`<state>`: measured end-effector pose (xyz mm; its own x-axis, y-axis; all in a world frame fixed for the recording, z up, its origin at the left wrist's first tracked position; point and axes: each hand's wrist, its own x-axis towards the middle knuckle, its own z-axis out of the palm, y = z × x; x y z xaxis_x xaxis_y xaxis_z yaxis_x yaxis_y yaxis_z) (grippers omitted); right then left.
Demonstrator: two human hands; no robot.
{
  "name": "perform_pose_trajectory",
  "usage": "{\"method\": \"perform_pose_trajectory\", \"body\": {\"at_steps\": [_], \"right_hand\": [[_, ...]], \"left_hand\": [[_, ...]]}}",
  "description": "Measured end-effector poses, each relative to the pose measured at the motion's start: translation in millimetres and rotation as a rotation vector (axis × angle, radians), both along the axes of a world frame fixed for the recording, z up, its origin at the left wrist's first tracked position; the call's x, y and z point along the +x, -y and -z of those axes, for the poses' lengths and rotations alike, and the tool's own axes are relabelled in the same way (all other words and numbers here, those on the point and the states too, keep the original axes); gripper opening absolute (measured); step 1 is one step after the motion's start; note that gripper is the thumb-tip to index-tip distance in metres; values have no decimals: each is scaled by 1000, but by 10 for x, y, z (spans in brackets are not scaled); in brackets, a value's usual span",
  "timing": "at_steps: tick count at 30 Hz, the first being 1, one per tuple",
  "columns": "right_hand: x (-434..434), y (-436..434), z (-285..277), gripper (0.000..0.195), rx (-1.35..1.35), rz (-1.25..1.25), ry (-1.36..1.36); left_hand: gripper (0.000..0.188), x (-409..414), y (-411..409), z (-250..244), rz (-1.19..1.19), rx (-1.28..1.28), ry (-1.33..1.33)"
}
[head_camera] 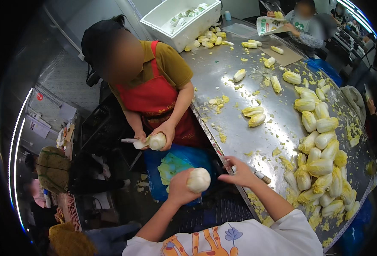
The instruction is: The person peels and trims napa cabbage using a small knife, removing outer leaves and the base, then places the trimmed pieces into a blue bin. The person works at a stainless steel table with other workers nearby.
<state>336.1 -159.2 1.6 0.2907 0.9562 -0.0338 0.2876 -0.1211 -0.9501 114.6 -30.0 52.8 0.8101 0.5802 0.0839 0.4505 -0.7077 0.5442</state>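
Note:
My left hand (179,188) grips a trimmed napa cabbage (199,180), its pale cut base turned up towards me. Below it hangs a blue plastic bag (153,160) with loose green leaves (173,165) inside. Over the metal table's near edge (222,153) my right hand (241,172) is spread, thumb and fingers apart and nothing between them. Just beyond that wrist lies a tool, probably a knife, with a brown handle (262,177), partly hidden by the arm.
Across from me, a person in a red apron (150,96) holds a knife (129,140) and another cabbage (158,141). A large cabbage pile (319,166) covers the table's right side. A white foam box (183,24) stands at the back; another person (298,27) holds a printed bag (268,26).

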Motion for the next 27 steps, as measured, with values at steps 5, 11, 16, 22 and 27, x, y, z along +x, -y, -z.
{"method": "perform_pose_trajectory", "body": {"at_steps": [5,11,16,22,27], "right_hand": [[222,993,1090,40,-404,469,777],[118,1034,1446,34,-455,357,781],[-796,640,256,34,-190,142,558],[-1656,56,-169,25,143,-212,591],[-1897,-149,-125,27,90,-289,664]], "left_hand": [[75,-507,-61,398,-160,-331,300],[73,-782,-129,407,-119,-302,283],[70,-1040,-136,590,-179,-422,352],[71,-1312,-91,622,-203,-410,349],[79,-1538,-153,751,-191,-428,336]]}}
